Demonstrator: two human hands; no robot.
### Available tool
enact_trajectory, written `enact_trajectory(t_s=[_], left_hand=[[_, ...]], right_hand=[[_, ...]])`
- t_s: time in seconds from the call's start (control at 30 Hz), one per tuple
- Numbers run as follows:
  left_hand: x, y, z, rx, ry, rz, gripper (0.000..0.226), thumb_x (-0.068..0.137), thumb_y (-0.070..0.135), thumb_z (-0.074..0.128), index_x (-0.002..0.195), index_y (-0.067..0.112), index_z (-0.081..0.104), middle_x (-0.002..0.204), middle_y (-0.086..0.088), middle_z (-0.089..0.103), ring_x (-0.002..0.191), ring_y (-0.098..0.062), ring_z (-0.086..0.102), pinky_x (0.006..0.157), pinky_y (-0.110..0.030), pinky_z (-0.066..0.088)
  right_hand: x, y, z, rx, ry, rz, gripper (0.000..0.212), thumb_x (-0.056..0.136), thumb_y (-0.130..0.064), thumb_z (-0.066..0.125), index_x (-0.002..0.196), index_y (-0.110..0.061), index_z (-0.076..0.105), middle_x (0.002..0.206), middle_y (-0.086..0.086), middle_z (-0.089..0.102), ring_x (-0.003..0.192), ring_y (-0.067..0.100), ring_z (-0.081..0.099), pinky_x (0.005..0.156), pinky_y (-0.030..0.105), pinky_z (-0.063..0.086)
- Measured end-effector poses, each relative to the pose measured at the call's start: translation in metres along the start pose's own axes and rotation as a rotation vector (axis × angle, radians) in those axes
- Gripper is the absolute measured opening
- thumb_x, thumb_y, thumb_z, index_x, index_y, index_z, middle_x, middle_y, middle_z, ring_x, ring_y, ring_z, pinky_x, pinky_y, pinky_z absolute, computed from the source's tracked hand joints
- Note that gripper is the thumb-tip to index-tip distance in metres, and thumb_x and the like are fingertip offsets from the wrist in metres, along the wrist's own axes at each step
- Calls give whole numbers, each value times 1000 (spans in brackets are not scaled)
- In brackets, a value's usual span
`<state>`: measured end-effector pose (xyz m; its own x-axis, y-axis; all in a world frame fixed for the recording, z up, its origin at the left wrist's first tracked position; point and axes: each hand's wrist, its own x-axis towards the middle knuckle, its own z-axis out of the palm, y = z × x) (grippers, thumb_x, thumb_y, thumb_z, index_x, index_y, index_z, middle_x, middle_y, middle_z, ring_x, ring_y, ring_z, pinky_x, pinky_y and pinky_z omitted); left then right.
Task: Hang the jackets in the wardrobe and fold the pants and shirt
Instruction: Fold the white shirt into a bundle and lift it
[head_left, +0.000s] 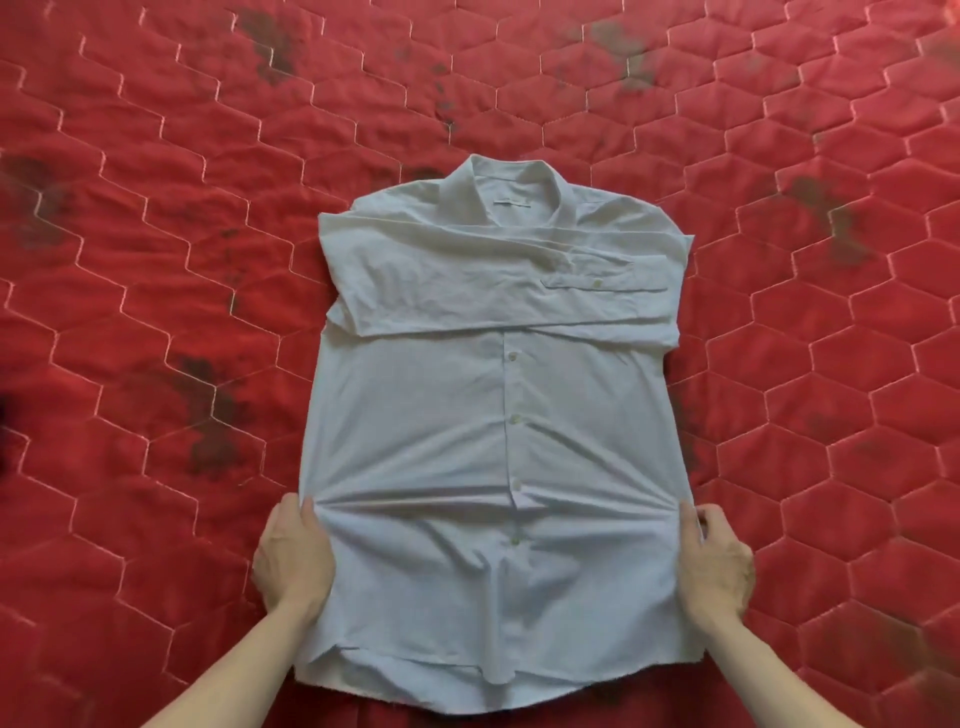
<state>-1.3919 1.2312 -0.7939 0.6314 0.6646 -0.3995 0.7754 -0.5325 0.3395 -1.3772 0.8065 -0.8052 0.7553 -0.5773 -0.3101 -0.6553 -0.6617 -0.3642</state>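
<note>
A white button-up shirt (498, 415) lies flat and face up on the red quilted bedspread (156, 260), collar away from me. Both sleeves are folded across its chest, cuff at the right. My left hand (291, 561) pinches the shirt's left side edge a little above the hem. My right hand (714, 561) pinches the right side edge at the same height. A crease runs across the cloth between the two hands. The rounded hem lies nearest to me.
The red bedspread with hexagonal stitching and dark blotches fills the whole view around the shirt. No jackets, pants or wardrobe are in sight.
</note>
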Motion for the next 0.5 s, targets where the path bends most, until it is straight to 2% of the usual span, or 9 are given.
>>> enact_trajectory(t_s=[0.1,0.2,0.3,0.37,0.5], left_hand=[[-2,-11,0,-19,-30,-18,29,110,23,42,89,5,52,99,-24,64,92,-43,59,78,-51,45],[-16,-13,3,7,31,30,16,105,20,53,109,6,48,113,-25,58,97,-47,59,76,-52,43],[-39,-24,5,45,68,-21,40,99,28,64,122,6,41,125,-27,48,100,-52,59,76,-55,44],[-57,-39,6,116,-19,-104,41,97,35,63,119,6,44,122,-25,52,104,-49,59,79,-53,44],[-82,-69,0,228,-192,-47,23,94,27,62,101,8,53,106,-11,56,94,-41,61,75,-44,43]], right_hand=[[7,13,-5,-62,-73,-57,31,107,-49,44,91,-25,55,73,7,65,74,37,63,69,47,52],[0,18,-6,-62,-80,-91,29,106,-49,43,96,-24,52,75,9,66,74,37,63,67,44,47],[-19,26,-9,-67,-82,-64,30,102,-55,48,101,-25,51,74,6,63,73,35,58,68,43,44],[-36,36,-14,-98,-118,-27,34,99,-60,52,97,-26,51,75,8,62,76,37,60,69,43,44],[-61,59,-21,-79,-229,-33,35,101,-52,56,88,-20,51,69,13,64,77,45,65,70,51,52]])
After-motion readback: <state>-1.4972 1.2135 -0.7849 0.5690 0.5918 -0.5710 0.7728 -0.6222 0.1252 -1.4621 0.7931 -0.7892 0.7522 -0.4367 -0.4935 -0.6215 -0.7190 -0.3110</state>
